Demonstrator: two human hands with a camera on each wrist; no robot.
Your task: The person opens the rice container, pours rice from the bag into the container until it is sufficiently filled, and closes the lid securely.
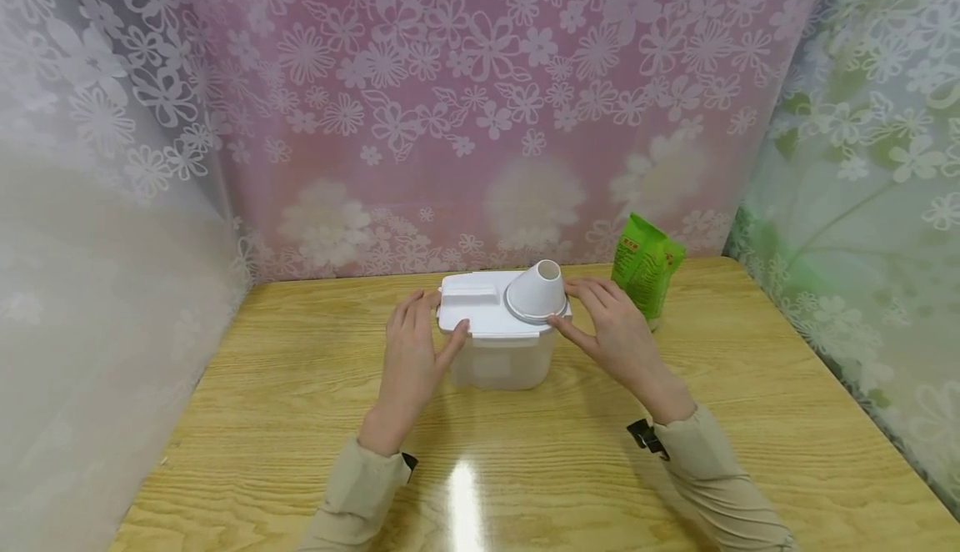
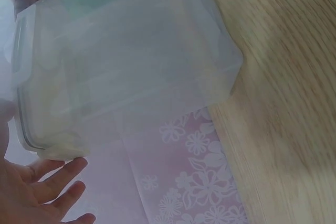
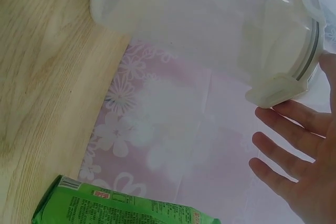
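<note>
Carefully, a person's left hand [image 1: 412, 343] grips the left end of a white lid [image 1: 483, 323], thumb at the front edge and fingertips against the side latch [image 2: 62, 153]; whether that latch is fastened, the pictures do not tell. An uneven pull here could cock the lid or drag the lightweight-looking, translucent container [image 1: 501, 368], which sits upright mid-surface [image 1: 315, 435] beneath it. The front latch [image 1: 506, 341] lies between the two thumbs, touched by neither; if fastened, it would hold that edge down while the ends are worked. Farther right on the lid, past a raised handle [image 1: 471, 295], a white cone [image 1: 536, 295] points up, and a sharp tilt or a brush of the fingers might knock it askew if it only rests there. At the right end, the right hand [image 1: 618, 335] mirrors the hold, its thumb and fingertips clasping the lid and right latch [image 3: 275, 90], with the cone just beside the fingers.

Around the scene, a pale floral curtain hangs at left and a pink one [image 1: 420, 118] behind. A green bag [image 1: 643, 273] leans upright just beyond the right hand; an outward swing of that hand could topple it. A green-tinted curtain [image 1: 862, 202] closes the right side.
</note>
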